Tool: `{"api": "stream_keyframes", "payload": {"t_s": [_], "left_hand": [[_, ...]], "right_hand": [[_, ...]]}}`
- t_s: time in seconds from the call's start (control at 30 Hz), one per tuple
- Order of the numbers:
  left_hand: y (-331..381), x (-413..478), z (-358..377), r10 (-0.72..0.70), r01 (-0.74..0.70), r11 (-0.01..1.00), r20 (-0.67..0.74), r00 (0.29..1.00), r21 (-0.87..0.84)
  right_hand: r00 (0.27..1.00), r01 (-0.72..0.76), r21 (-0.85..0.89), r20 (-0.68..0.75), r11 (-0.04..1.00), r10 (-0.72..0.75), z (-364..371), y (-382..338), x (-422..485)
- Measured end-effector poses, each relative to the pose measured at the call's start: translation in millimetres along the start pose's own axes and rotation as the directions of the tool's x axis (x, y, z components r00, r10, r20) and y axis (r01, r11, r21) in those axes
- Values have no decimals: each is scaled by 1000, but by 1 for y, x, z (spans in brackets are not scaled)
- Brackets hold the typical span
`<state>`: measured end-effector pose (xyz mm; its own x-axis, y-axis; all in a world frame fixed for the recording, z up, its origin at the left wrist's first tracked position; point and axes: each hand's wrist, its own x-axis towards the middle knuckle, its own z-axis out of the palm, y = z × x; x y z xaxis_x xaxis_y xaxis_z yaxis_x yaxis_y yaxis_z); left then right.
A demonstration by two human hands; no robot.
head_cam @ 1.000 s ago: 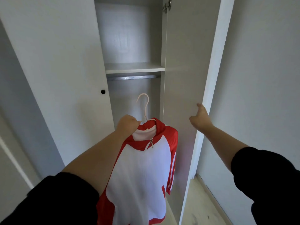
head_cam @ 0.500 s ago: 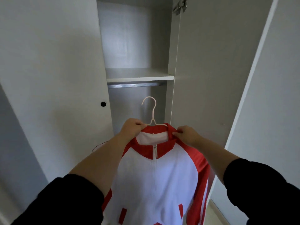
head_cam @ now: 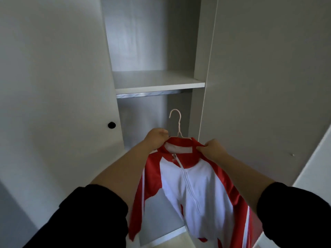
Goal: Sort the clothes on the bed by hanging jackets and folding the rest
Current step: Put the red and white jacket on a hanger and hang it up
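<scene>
A red and white zip jacket (head_cam: pixel 193 190) hangs on a white hanger (head_cam: pixel 176 120), held up in front of an open wardrobe. My left hand (head_cam: pixel 156 139) grips the jacket's left shoulder and the hanger beneath it. My right hand (head_cam: pixel 212 148) pinches the right side of the red collar. The hanger's hook points up, well below the metal rail (head_cam: pixel 152 93) that runs under the shelf (head_cam: pixel 157 83). The jacket's lower hem hangs down toward the wardrobe floor.
The wardrobe's left door (head_cam: pixel 53 86) with a black round knob (head_cam: pixel 111 125) stands beside the opening. The right door (head_cam: pixel 268 86) is swung open beside my right arm. The compartment behind the jacket holds nothing else in view.
My right hand left the door edge and took hold of the jacket's collar. The jacket turned to face me, and the wardrobe now sits closer in view.
</scene>
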<state>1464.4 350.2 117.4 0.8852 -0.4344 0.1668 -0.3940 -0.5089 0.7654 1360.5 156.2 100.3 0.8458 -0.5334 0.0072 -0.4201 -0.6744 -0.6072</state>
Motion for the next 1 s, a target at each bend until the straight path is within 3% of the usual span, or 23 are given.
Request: {"api": "stream_keyframes", "payload": {"t_s": [0.17, 0.37, 0.53, 0.67, 0.9, 1.0], "left_hand": [[-23, 50, -10, -53, 55, 997, -27, 998, 52], [-57, 116, -15, -98, 104, 983, -47, 994, 154], [-83, 174, -3, -23, 91, 947, -218, 976, 307], [-103, 200, 14, -36, 147, 866, -233, 972, 478], [-113, 247, -14, 127, 168, 725, -370, 920, 668], [-114, 265, -28, 169, 189, 620, -365, 916, 762]], "right_hand": [[997, -69, 109, 43, 992, 65, 14, -17, 48], [997, -62, 253, 70, 965, 45, 39, -35, 110], [999, -35, 372, 22, 928, 28, 66, -49, 170], [998, -21, 426, 56, 905, -4, 79, -71, 202], [996, 28, 430, 67, 902, -63, 86, -120, 242], [996, 38, 437, 55, 899, -69, 94, -129, 257]]}}
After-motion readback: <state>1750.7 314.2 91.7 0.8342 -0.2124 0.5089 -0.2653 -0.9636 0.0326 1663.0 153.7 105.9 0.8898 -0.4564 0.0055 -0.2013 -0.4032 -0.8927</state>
